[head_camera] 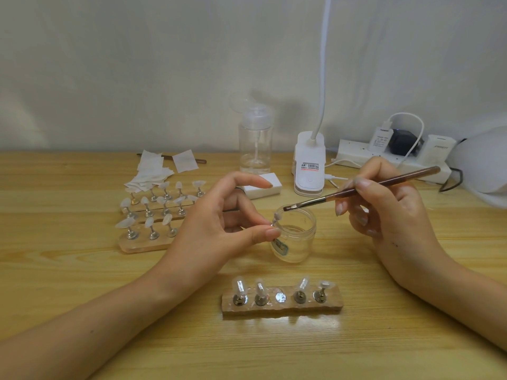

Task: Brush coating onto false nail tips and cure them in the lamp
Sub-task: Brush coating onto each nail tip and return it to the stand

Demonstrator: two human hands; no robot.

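A clear pump bottle (255,144) stands at the back of the wooden table (82,270), with a small white box (264,186) in front of it. Just right of it is a white clip lamp (310,165). A white power strip (354,154) lies by the wall (137,64). White paper squares (153,171) lie piled at the left.

Bright, soft light falls from above, beyond the left hand (219,231) and right hand (389,212). White glare patches the counter (82,270) nearer than the hands, around the nail stand (282,311). Pale shadows smear the wall (137,64) beyond them. Detail is slightly soft; the picture stretches toward its lower corners.
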